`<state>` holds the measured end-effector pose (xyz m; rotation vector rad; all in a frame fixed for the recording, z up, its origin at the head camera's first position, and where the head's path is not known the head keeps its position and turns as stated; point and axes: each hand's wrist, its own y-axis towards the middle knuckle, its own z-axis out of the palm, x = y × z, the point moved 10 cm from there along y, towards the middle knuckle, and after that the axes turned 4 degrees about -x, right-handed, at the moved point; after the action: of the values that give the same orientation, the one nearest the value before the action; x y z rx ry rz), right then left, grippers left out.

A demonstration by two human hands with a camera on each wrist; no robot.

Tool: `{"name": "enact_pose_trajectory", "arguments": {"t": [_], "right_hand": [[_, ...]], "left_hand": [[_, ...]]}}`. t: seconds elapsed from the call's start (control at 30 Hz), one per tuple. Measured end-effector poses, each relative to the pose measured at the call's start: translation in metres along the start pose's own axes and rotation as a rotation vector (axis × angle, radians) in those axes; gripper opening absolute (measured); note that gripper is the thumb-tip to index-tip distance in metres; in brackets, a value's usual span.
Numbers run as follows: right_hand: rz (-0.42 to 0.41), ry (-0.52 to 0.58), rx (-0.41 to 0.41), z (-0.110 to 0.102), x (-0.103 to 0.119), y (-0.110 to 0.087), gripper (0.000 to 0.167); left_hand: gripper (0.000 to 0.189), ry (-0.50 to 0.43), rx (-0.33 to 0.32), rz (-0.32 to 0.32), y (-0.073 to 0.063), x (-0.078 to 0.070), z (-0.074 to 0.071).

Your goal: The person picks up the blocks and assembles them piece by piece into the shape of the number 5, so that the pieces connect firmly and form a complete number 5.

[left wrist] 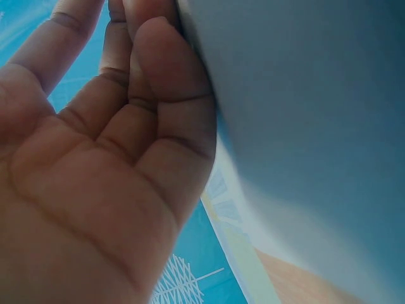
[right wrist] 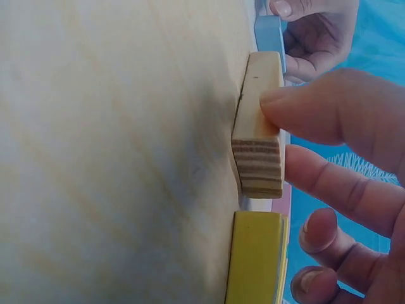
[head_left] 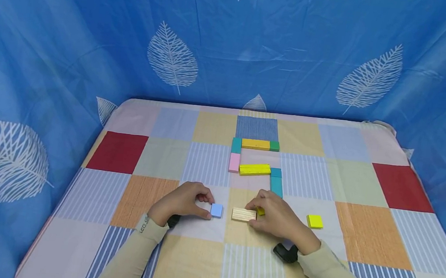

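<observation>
My left hand (head_left: 184,200) pinches a small light-blue block (head_left: 216,211) at its left end, thumb on the near side and a finger on the far side. Beside it, a natural-wood block (head_left: 242,215) with striped grain lies in line, a short gap between them. My right hand (head_left: 276,213) holds the right part of this wooden block between thumb and index finger; the right wrist view shows the thumb (right wrist: 297,114) on its side. A yellow block (right wrist: 254,256) sits just behind the wooden one, partly hidden by the right hand in the head view.
Farther back stand a teal block (head_left: 236,145), an orange block (head_left: 256,144), a green block (head_left: 274,145), a pink block (head_left: 234,163), yellow sticks (head_left: 254,169) and a teal-blue piece (head_left: 276,185). A yellow square block (head_left: 314,221) lies to the right on the patchwork cloth (head_left: 193,263).
</observation>
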<state>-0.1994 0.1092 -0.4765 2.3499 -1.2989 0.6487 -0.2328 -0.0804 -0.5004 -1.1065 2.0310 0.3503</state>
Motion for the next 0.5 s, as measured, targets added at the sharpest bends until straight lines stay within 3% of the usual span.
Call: {"name": "enact_pose_trajectory", "arguments": {"t": [0.5], "right_hand": [[0.009,-0.014,-0.029,-0.0017,-0.0041,0.0056,0.026]], "left_hand": [[0.027,-0.013,-0.005,-0.009,-0.0004,0.0001,-0.0005]]}}
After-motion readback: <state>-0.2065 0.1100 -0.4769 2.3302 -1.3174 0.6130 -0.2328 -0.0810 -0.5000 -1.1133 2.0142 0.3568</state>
